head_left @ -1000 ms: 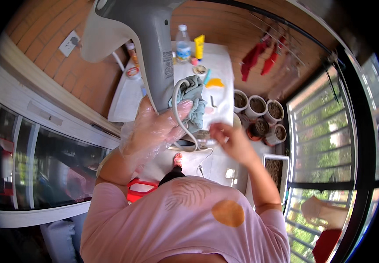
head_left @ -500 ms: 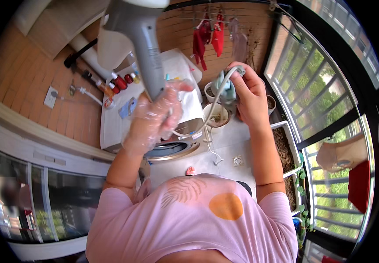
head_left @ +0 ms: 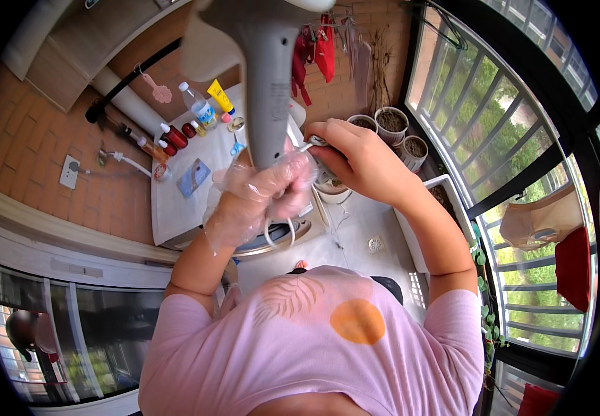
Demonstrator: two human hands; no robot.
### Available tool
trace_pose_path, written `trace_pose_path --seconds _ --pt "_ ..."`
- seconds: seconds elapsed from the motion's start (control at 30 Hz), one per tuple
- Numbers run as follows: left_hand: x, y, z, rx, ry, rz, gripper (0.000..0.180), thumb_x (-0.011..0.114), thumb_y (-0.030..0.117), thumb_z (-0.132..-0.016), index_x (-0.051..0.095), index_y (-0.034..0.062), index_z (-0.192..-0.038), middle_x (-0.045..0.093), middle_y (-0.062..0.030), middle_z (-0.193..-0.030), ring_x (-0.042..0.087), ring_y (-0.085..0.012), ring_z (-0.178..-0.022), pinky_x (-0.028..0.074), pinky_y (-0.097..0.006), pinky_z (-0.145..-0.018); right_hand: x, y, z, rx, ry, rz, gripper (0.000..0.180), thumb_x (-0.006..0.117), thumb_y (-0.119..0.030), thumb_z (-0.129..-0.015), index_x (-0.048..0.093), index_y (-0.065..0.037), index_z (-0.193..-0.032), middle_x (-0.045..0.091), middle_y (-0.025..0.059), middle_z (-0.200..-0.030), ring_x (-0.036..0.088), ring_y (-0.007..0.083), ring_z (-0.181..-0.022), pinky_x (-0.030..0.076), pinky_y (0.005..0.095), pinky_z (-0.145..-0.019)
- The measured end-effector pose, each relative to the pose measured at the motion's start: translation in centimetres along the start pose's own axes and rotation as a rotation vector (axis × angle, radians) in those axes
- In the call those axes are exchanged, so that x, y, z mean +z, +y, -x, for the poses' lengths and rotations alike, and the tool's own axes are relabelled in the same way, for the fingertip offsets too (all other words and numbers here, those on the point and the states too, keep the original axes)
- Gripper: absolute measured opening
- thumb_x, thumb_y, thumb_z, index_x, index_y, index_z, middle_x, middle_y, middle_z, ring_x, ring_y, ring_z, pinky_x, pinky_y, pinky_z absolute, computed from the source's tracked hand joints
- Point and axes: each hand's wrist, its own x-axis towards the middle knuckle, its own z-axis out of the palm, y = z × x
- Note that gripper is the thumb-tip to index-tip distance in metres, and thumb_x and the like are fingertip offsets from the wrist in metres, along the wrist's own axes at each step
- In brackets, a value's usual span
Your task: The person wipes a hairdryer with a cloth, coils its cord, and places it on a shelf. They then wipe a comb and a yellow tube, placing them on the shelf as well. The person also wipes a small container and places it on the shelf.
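Note:
A grey-handled appliance with a white head (head_left: 269,83), looking like a hair dryer, stands upright in front of me. My left hand (head_left: 265,191), in a clear plastic glove, is closed around the lower end of its handle. The white cord (head_left: 293,236) loops below that hand. My right hand (head_left: 366,159) is bare and closed on the cord close to the handle's base. A bit of the pale grey-green cloth (head_left: 318,141) shows at its fingertips; the rest is hidden under the fingers.
A white washing machine (head_left: 175,208) stands ahead to the left, with a water bottle (head_left: 197,104), a yellow tube (head_left: 221,96) and red bottles (head_left: 174,135) on top. Plant pots (head_left: 391,121) and a long planter (head_left: 444,197) line the right, beside the railed window (head_left: 487,132).
My right hand has moved left and down with the cloth, from a stretch of cord further off to beside the handle. The appliance has shifted right with my left hand.

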Motion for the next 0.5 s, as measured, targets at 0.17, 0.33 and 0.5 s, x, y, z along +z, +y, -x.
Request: trace_pose_path --seconds 0.17,0.33,0.5 --pt "-1.4 0.8 0.2 0.266 0.139 -0.004 0.014 0.052 0.007 -0.083 0.04 0.0113 -0.078 0.036 0.0044 -0.056 0.026 -0.0037 -0.038 0.021 -0.02 -0.037 0.2 2.8 3.0 0.085 -0.023 -0.02 0.021 0.059 -0.006 -0.08 0.054 0.001 -0.1 0.057 0.0181 -0.084 0.055 0.0356 -0.076 0.045 0.0391 -0.066" --pt "-3.8 2.3 1.2 0.375 0.313 0.086 0.014 0.053 0.006 -0.082 0.041 0.0102 -0.077 0.037 0.002 -0.059 0.025 -0.0045 -0.041 0.022 -0.02 -0.039 0.2 7.8 7.8 0.215 -0.051 0.011 0.021 0.056 -0.004 -0.083 0.054 0.001 -0.103 0.056 0.0162 -0.084 0.056 0.0325 -0.075 0.045 0.0357 -0.066" --pt "-6.4 4.1 2.4 0.448 0.474 0.097 0.011 0.055 0.006 -0.081 0.045 0.0084 -0.082 0.035 0.0024 -0.06 0.025 -0.0037 -0.042 0.021 -0.02 -0.041 -3.0 15.5 18.0 0.451 -0.028 0.245 0.024 0.058 -0.006 -0.082 0.055 0.003 -0.104 0.06 0.0191 -0.096 0.059 0.0341 -0.087 0.047 0.0357 -0.075"
